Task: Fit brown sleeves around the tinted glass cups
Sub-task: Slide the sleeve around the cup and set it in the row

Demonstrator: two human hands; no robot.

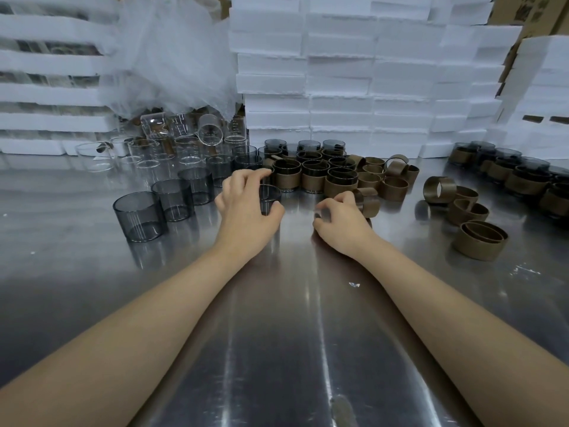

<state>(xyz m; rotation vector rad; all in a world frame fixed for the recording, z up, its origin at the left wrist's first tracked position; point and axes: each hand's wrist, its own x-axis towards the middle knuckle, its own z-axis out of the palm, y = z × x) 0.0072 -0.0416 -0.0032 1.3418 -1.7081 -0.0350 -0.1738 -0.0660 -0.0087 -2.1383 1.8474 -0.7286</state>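
On the steel counter (277, 303), my left hand (246, 208) grips 1 empty tinted cup (270, 197); my right hand (341, 221) pinches 1 brown sleeve (368, 203). Sleeved cups (314, 177) cluster just behind.

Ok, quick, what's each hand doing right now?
Left hand: closed around a bare tinted glass cup standing on the table.
Right hand: fingers curled, touching a brown sleeve; firm grip cannot be told.
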